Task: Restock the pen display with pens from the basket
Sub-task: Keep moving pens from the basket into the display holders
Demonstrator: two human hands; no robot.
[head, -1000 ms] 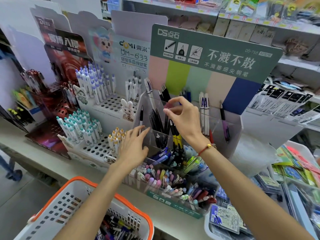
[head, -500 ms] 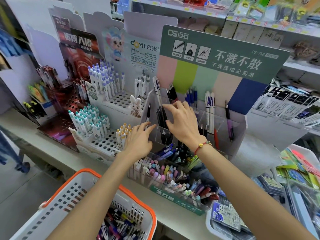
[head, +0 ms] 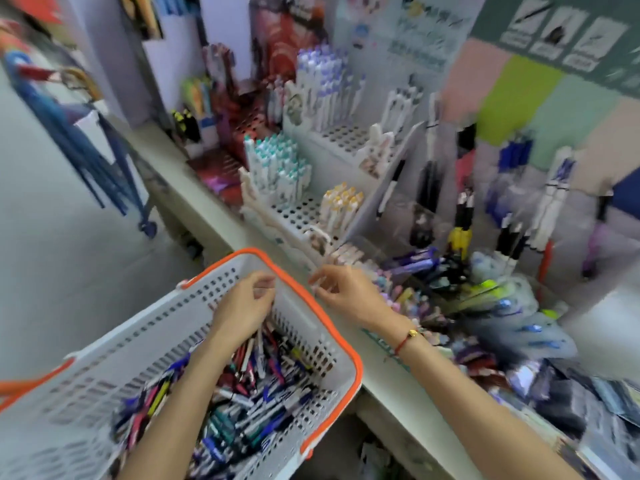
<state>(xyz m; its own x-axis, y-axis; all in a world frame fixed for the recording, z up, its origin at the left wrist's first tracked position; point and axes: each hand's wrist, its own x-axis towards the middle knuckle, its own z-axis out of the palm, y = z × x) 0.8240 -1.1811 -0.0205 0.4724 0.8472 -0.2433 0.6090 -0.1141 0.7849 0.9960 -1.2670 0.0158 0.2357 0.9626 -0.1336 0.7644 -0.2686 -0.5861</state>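
The white basket (head: 304,323) with its orange rim stood below the front edge of the table (head: 391,375), and a loose heap of pens (head: 249,407) in many colours lay across its bottom. The left hand (head: 242,306) hung inside the basket, above the heap and close to the far wall; its fingers were loosely curled, and the blur made it impossible to tell whether its grip had closed on a pen or was empty. The right hand (head: 346,292) was just beyond the basket's far rim, over the table, with its fingers bent and its thumb near the fingertips; no pen could be made out in it, so its grip looked released. A red cord bracelet (head: 407,339) sat on the right wrist. Beyond the basket, on the table, stood the pen display (head: 450,209), a clear tiered rack holding upright dark, yellow and white pens. To the left of that rack, white perforated stands (head: 301,209) carried rows of capped pens.
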